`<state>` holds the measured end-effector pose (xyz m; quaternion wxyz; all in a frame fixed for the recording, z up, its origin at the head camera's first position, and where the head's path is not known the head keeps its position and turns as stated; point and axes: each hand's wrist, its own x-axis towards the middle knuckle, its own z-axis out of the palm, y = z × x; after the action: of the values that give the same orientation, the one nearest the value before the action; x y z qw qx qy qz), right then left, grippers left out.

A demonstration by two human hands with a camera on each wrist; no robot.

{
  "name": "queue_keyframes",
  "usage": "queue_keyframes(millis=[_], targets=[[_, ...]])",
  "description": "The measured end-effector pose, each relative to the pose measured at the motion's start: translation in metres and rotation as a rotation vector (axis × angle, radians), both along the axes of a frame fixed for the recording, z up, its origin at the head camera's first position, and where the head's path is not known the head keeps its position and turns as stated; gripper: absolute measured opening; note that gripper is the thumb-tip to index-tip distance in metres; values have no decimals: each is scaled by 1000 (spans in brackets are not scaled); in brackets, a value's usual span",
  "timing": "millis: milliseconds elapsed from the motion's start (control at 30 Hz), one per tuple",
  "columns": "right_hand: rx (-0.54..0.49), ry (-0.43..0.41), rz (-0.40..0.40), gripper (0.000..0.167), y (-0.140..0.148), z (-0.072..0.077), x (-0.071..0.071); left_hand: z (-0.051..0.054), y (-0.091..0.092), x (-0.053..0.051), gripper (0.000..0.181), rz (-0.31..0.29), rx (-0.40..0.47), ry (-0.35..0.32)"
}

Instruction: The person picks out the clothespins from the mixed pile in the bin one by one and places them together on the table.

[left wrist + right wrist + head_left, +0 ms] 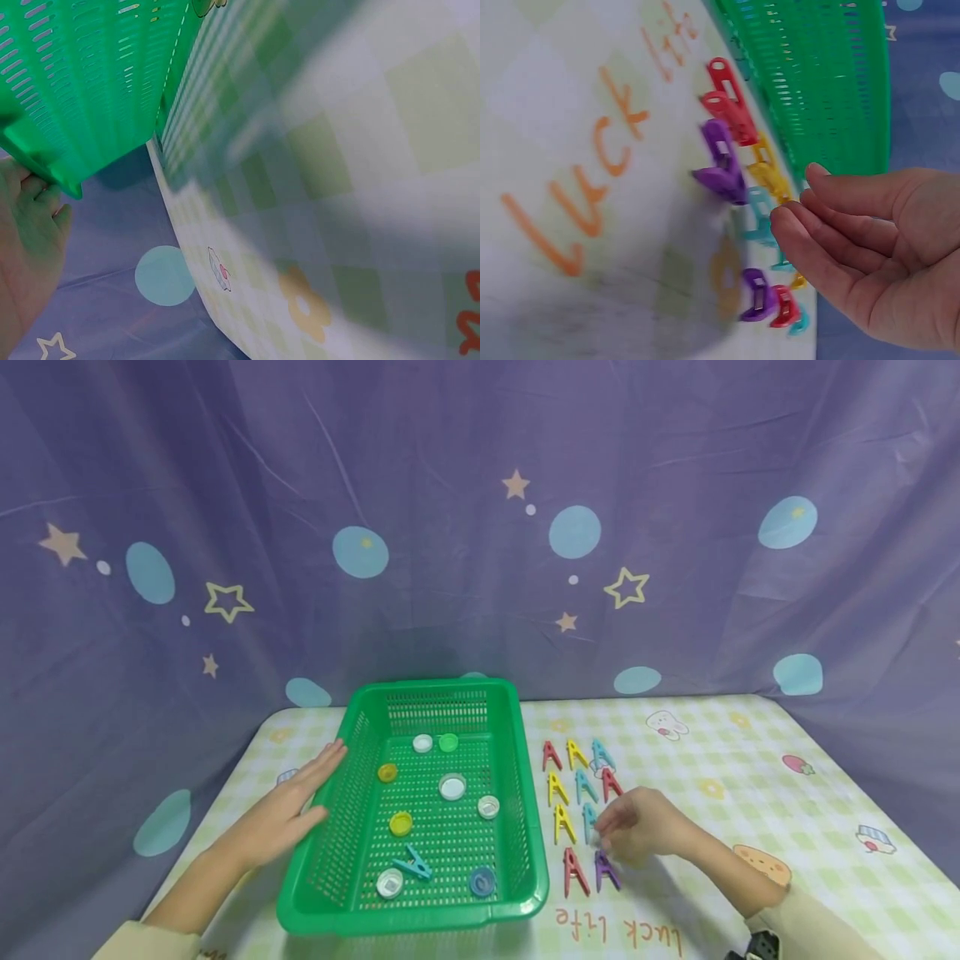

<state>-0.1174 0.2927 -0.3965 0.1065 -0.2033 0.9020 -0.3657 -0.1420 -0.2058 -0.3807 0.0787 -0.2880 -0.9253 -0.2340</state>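
Note:
My left hand (288,814) rests at the left rim of a green plastic basket (531,827), fingers extended along it. In the left wrist view, its fingertips touch the basket's rim. Inside the basket lie several bottle caps, among them a yellow cap (401,824) and a dark blue cap (482,882), plus one blue clothespin (414,863). My right hand (643,827) hovers over rows of clothespins right of the basket, loosely curled and holding nothing. Nearest it are a purple clothespin (606,870) and a light blue clothespin (589,820), partly hidden. A second purple clothespin (758,295) shows in the right wrist view.
Red, yellow and blue clothespins, such as the red clothespin (574,872), stand in rows close to the basket's right wall. A checked cloth (750,793) covers the table. Behind it hangs a purple curtain (465,635) with stars and ovals.

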Motion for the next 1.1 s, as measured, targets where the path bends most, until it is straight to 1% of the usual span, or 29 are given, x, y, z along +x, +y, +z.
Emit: queue_keyframes(millis=[100,267,367,600,767,933,1100], targets=[[14,42,35,18,-3,11,-7,0,0,0,72,-5,1,9],[45,119,77,17,-18,36,-20,-1,-1,-1,72,0,-2,19],[48,126,90,15,-30,49,-28,-1,0,-1,72,-7,4,24],[64,168,156,12,-60,75,-41,1,0,1,71,-22,10,49],[100,151,198,18,-82,90,-49,0,1,1,72,-12,0,54],[171,77,216,26,-108,103,-58,-1,0,0,72,6,-16,46],[262,16,235,29,-136,112,-70,-2,0,0,73,1,-1,22]])
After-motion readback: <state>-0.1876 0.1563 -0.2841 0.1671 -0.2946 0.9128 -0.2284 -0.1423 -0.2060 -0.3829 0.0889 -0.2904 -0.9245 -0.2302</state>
